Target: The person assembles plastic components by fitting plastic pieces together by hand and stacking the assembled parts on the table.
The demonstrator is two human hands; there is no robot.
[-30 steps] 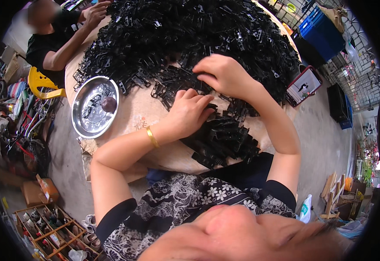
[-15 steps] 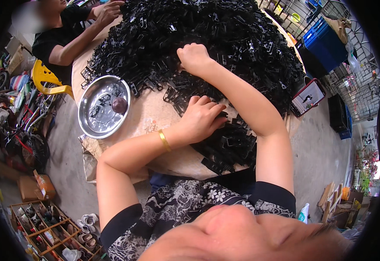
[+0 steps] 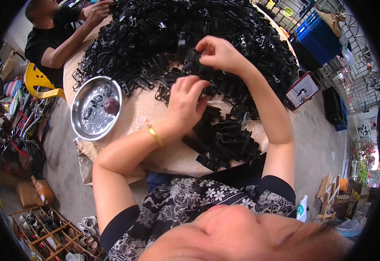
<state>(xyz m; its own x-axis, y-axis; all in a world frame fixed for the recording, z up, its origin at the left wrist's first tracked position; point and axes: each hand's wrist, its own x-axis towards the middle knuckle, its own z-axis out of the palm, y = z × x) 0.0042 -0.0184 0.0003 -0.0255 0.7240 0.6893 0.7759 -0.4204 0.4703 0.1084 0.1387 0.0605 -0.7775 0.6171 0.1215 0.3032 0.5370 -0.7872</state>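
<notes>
A large heap of black plastic clip-like parts covers most of the round table. My right hand is raised over the heap's near side, its fingers curled in a pinch; a dark, blurred part shows at the fingertips. Nearer to me, my left hand, with a gold bracelet at its wrist, bends its fingers toward the thumb around a black part, mostly hidden. Just in front of my body lies a smaller pile of similar black parts, many lined up side by side.
A metal bowl with a dark round ball and small black pieces stands at left on the paper-covered tabletop. A phone leans at the right edge. Another person sits far left near a yellow chair. Blue crates stand right.
My right hand has lifted from the heap and moved right. My left hand has shifted up and slightly left, uncovering more of the near pile. The whole view has shifted slightly.
</notes>
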